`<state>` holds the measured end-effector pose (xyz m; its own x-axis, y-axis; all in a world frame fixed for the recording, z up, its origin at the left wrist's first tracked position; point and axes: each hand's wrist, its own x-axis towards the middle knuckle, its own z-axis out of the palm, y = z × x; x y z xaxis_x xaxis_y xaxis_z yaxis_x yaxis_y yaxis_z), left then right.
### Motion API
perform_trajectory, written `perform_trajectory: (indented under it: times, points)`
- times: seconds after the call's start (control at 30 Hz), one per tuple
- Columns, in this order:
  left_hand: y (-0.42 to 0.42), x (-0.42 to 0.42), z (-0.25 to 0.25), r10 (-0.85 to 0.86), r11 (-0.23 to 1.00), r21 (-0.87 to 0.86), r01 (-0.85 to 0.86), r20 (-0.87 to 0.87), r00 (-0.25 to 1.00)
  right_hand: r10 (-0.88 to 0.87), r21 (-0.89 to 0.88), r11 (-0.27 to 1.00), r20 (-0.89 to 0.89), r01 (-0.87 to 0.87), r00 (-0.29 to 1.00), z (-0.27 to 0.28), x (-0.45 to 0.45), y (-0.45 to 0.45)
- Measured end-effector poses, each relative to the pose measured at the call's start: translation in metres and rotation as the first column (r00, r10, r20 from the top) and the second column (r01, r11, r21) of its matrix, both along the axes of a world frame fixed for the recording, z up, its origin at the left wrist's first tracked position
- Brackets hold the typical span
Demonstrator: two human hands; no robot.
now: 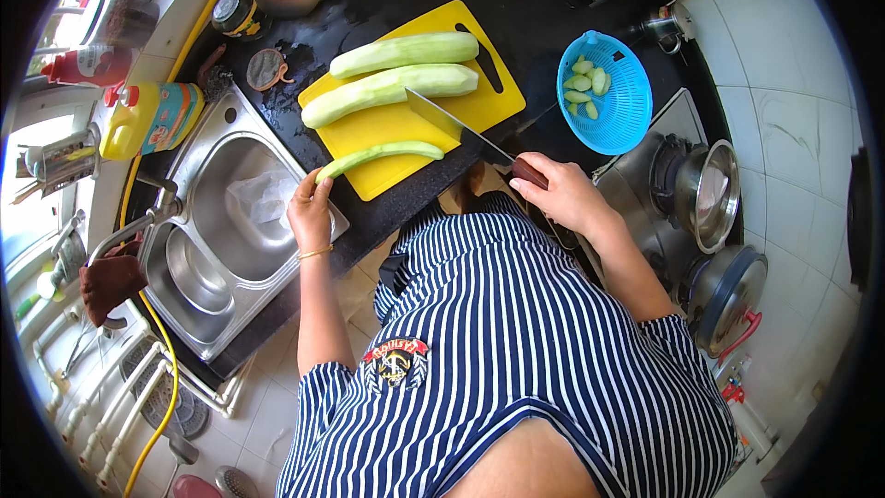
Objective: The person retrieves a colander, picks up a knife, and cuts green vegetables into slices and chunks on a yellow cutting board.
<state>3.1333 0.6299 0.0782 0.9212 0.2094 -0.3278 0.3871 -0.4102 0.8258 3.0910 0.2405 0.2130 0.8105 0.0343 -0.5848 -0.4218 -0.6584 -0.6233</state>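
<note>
My left hand [310,209] grips the near left end of a slim peeled green gourd [382,151], which lies along the front of a yellow plastic cutting board [387,187]. In my right hand [563,190] is the dark red handle of a kitchen knife [442,117]. Its broad blade reaches left over the board, with the tip near a thicker peeled gourd [394,91]. Behind that one, a second thick peeled gourd [408,54] lies roughly parallel. To the board's right stands a blue plastic colander [632,107] holding several cut pale green pieces [586,79].
A steel double-bowl sink [238,270] with a clear plastic bag [266,197] is at left, below a yellow jug [152,121]. A dark-lidded jar [240,14] stands behind. At right, a steel pot [715,197] and a lidded pan [729,301] sit on the stove.
</note>
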Motion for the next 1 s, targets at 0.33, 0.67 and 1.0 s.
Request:
perform_trajectory:
  times: [0.33, 0.67, 1.0]
  points:
    - [-0.012, -0.005, 0.006, 0.309, 0.766, -0.574, -0.290, -0.067, 0.949, 0.009, -0.059, 0.998, -0.004, -0.009, 1.000, -0.004, -0.002, 0.002]
    - [-0.055, 0.011, 0.015, 0.426, 0.462, -0.858, -0.223, -0.006, 0.905, 0.062, -0.092, 0.994, 0.082, -0.055, 0.995, -0.010, -0.006, 0.004]
    - [-0.022, 0.014, 0.057, 0.402, -0.106, -0.991, -0.086, -0.122, 0.907, 0.223, 0.006, 0.969, 0.425, -0.249, 0.878, 0.003, -0.011, 0.014]
